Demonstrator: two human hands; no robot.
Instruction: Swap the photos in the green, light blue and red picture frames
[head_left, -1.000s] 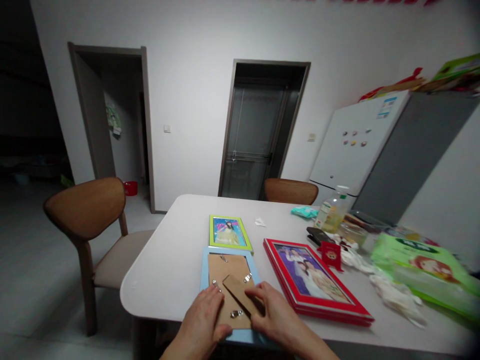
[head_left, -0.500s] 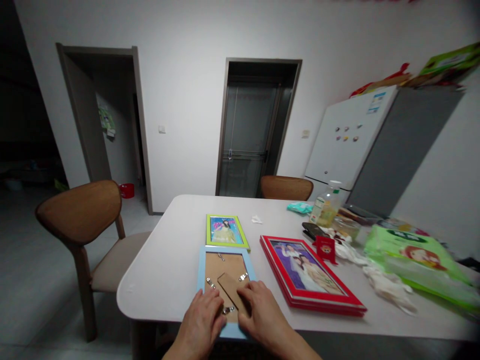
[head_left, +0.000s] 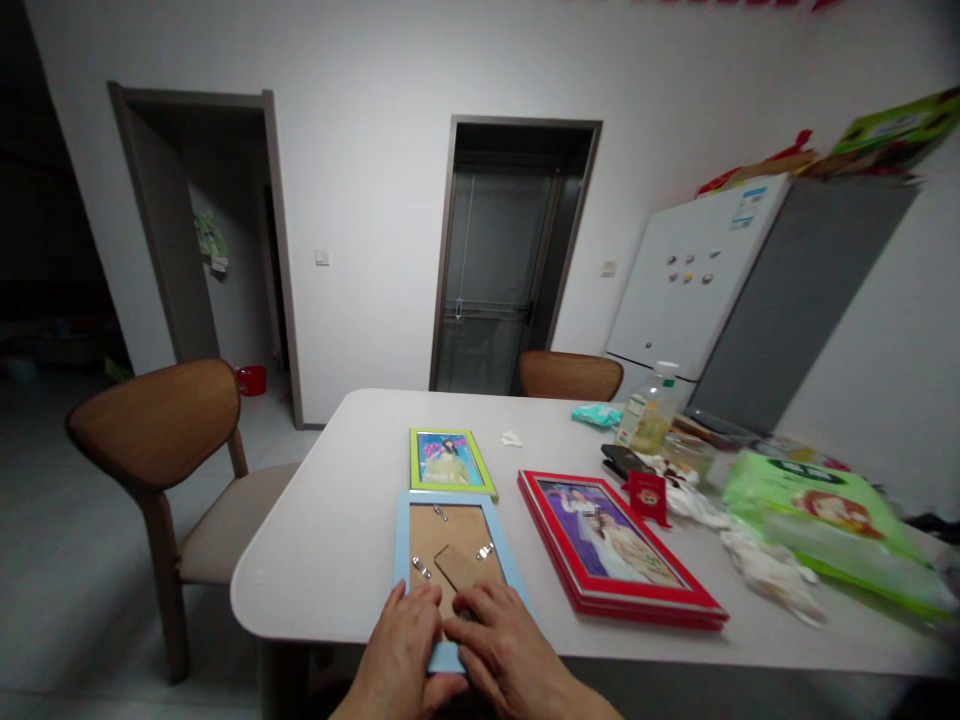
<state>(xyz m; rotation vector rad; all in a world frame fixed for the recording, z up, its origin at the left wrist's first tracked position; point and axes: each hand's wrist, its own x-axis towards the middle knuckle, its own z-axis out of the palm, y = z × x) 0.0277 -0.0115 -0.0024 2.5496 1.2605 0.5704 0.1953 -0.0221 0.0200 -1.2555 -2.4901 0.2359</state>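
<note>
A light-blue picture frame (head_left: 403, 540) lies face down at the table's near side, its brown backboard (head_left: 457, 528) up. Metal clips (head_left: 485, 551) and a folded stand leg (head_left: 459, 568) show on the back. My left hand (head_left: 401, 640) grips the frame's near left corner, fingers on top and thumb at the near edge. Bent over the lower part of the backboard, the fingers of my right hand (head_left: 501, 635) press where the near clip sits; they hide that clip. Just beyond lies a green picture frame (head_left: 450, 462), picture up.
Red picture frames (head_left: 615, 540) are stacked to the right. Past them are a red packet (head_left: 647, 497), a dark phone-like object (head_left: 626, 461), a bottle (head_left: 646, 410), crumpled tissue (head_left: 772, 575) and a green tissue pack (head_left: 832, 510). A chair (head_left: 157, 430) stands at the left.
My right hand has moved left and nearer from the stand leg's side to the near clip, covering it. My left hand stays at the frame's near left, its thumb now at the near edge.
</note>
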